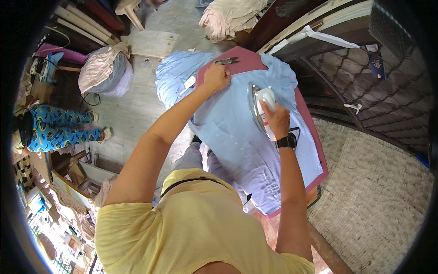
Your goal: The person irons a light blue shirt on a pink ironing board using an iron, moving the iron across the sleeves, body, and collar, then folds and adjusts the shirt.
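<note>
Iron [266,97] in closed right hand [278,121]; curled left hand [217,76] touches shirt [228,125].

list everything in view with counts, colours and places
board: one, dark pink, centre
garment: one, light blue, on the board
iron: one, white, on the garment
hanging cloth: count unclear, light blue, board's left
snips: one, dark, board's far end
cloth bundles: two, beige outside, left and top
chair: one, cream, top left
lattice gate: one, brown, right
other person: one, blue patterned trousers, left
clutter: uncounted, mixed, lower left
top: one, yellow, lower centre
watch: one, black, right wrist
left grip: one, bare, beside the snips
right grip: one, bare, round the iron
</note>
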The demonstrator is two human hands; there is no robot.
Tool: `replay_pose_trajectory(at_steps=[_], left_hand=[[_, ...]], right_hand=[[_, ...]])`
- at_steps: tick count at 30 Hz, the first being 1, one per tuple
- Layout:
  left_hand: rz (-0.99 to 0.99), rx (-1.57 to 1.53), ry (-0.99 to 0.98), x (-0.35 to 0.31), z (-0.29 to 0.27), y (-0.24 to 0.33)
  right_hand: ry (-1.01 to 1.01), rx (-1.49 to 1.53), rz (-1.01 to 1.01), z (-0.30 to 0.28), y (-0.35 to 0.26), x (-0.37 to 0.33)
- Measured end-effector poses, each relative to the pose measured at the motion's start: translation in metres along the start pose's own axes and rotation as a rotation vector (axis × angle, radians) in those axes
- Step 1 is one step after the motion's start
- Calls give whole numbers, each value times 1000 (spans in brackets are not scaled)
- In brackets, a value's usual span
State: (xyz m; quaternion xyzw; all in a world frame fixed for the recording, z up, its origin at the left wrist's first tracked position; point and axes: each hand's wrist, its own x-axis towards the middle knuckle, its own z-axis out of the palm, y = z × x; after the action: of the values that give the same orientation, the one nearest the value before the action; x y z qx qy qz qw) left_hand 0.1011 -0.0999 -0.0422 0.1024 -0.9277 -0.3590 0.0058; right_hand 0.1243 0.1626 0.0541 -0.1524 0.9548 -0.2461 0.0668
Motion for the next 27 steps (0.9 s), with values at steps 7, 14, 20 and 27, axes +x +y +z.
replay_pose_trajectory(at_steps=[7, 14, 20, 27], left_hand=[[415, -196, 136, 56, 45, 32], [347, 145, -226, 99, 69, 67], [554, 16, -136, 119, 94, 43], [438, 42, -335, 112, 64, 74]], right_hand=[[-51, -105, 42, -1, 6, -2], [33, -17, 161, -8, 14, -10], [6, -47, 49, -6, -4, 6], [-33, 53, 131, -8, 4, 3]])
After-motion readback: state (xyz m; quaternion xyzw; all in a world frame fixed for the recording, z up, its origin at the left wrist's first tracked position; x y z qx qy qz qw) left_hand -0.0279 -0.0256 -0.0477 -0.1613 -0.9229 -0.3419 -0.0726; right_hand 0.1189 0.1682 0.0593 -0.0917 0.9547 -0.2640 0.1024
